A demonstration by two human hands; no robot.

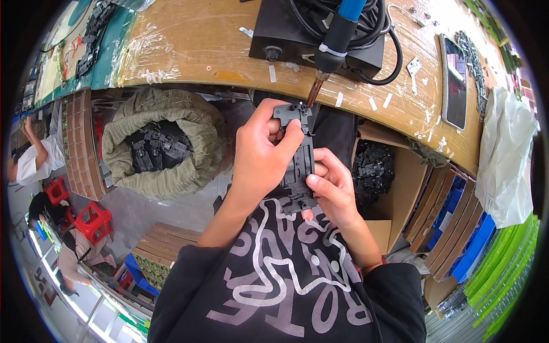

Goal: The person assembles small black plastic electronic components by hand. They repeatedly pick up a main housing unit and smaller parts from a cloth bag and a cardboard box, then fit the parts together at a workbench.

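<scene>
Just off the desk's near edge, the black part is held lengthwise, probably to bring its far end to the iron's tip; contact is unclear. The left hand pinches that end under its thumb; the right hand, fingers curled, grips the near half, likely steadying it. Sack and carton flank it, presumably for reach.

Black T-shirt filled 6 o'clock. Front print: big grey-mauve block letters, tilted various ways; looping silvery-white line wandered across them, two pale round dots toward shirt's 3 o'clock. Left sleeve, at 7 o'clock, plain black, loose; right sleeve, near 5 o'clock, matched. Forearms, left hand, right hand were bare. Thin dark line ran at shirt's 4 o'clock; seam or cord, unclear.
</scene>
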